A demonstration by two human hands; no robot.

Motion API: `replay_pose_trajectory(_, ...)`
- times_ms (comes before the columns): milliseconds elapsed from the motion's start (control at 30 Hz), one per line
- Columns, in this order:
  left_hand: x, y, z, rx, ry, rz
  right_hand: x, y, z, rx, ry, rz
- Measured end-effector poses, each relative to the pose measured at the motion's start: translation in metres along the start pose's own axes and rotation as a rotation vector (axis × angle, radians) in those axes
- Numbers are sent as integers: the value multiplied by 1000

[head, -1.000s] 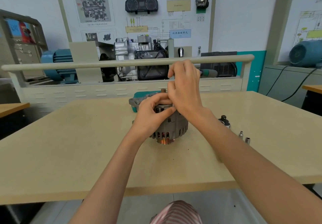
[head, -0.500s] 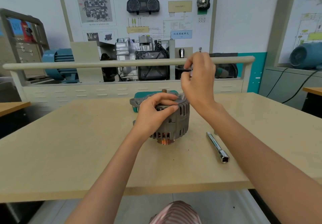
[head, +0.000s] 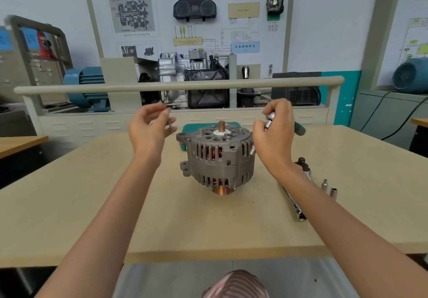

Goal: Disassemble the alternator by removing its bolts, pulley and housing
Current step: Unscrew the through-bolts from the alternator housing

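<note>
The grey alternator [head: 217,156] stands on the table with its copper-coloured pulley [head: 222,190] down and its shaft end [head: 221,125] pointing up. My left hand [head: 148,130] is raised just left of it, apart from the housing. Its fingertips pinch a thin dark bolt [head: 170,122], which is blurred. My right hand [head: 274,135] is at the alternator's right side and grips a driver tool with a green handle [head: 300,130]. The tool's silver tip [head: 252,150] sits next to the housing's upper right edge.
A long extension bar [head: 293,202] and a ratchet head [head: 302,162] lie on the table [head: 92,205] right of the alternator, with two small sockets [head: 329,187] beyond them. A green case [head: 187,128] sits behind the alternator. A beige rail [head: 178,86] runs along the table's far edge.
My left hand has let go of the alternator's top and risen to the left, now pinching the bolt. My right hand has dropped to the alternator's right side.
</note>
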State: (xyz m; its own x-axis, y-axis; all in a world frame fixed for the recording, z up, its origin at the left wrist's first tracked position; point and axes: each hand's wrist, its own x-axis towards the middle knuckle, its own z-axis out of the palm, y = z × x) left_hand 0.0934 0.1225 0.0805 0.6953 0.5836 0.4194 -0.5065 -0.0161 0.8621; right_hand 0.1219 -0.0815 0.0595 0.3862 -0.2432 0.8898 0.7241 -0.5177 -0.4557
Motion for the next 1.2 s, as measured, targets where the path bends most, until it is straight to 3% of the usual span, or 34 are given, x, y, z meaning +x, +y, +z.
replay_pose_trajectory(100, 8, -28, -27, 136, 56, -75, -9, 3, 2, 22, -12, 41)
replay_pose_trajectory(267, 3, -82, -51, 463, -119, -222, -21, 10, 6, 43, -17, 87)
replay_pose_trajectory(533, -8, -115, -62, 910, -293, -22, -26, 24, 4, 30, -11, 142)
replay_pose_trajectory(733, -8, -114, -61, 1017, -395, 30, -26, 25, 1, 87, 12, 156)
replay_pose_trajectory(833, -6, -107, -57, 956, -303, 58, -24, 26, -3, 108, 13, 190)
replay_pose_trajectory(900, -3, -93, -50, 747, -233, 65, -22, 25, -5, 112, 20, 190)
replay_pose_trajectory(1067, -2, -51, -22, 268, -377, -30, -15, 18, -10, 165, 55, 169)
replay_pose_trajectory(1200, -10, -41, -12, 210, -376, -3, -7, 12, -12, 169, 62, 157)
